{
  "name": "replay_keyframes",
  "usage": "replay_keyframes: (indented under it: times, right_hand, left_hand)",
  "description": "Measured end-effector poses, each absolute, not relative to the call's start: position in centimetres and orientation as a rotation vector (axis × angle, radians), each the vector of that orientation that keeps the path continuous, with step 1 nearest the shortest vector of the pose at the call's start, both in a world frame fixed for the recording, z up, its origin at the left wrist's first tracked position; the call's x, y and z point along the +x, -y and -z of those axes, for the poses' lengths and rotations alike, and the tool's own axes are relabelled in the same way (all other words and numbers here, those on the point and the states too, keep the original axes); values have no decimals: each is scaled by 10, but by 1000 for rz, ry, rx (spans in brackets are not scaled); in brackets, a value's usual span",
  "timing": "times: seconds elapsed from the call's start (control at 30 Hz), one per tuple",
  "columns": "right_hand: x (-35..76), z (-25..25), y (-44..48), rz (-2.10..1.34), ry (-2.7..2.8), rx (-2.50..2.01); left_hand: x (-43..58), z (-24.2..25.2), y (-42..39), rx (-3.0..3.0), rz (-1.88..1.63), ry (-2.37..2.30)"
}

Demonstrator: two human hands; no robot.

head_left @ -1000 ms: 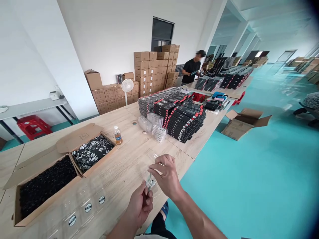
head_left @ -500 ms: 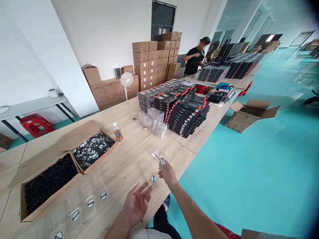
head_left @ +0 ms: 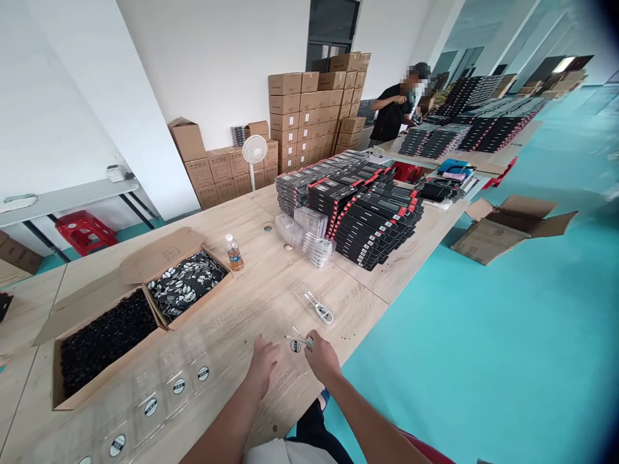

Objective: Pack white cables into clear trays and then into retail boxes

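My right hand (head_left: 320, 358) is closed round a coiled white cable (head_left: 308, 341), whose two plug ends stick out to the left. Just under it lies a clear plastic tray (head_left: 285, 325) with a round black-and-white label (head_left: 295, 347). Beyond, another coiled white cable (head_left: 323, 313) rests on clear plastic on the table. My left hand (head_left: 264, 364) is at the tray's left side, its fingers bent and apart, with nothing visible in them. More clear trays (head_left: 159, 370) with round labels (head_left: 178, 386) stand in a row to the left.
Open cartons hold small black parts (head_left: 111, 335) and round labels (head_left: 188, 280). A bottle (head_left: 233, 252) stands beside them. Stacked black boxes (head_left: 377, 225) and bagged cables (head_left: 318, 249) sit farther along the table. A person (head_left: 394, 109) works behind; an open carton (head_left: 507, 229) is on the floor.
One coiled cable now lies on the table, out of my right hand. That hand has moved down and nearer, still with a cable. My left hand has turned palm-down.
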State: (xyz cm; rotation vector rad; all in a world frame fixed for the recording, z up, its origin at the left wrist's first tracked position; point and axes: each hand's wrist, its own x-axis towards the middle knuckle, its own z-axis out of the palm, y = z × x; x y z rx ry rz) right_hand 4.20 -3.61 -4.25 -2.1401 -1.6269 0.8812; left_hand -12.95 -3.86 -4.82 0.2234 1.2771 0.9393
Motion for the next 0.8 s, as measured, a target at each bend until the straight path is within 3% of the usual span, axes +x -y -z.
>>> replay_keyframes:
  times: [0.37,0.8]
  right_hand:
    - [24,-14,44,-944,1601,-1888]
    - [23,-65,58,-1623,1164,-1461]
  left_hand:
    - [-144,-11,25,577,-1083,-979]
    - [-164,-21,55,434,-1268,-922]
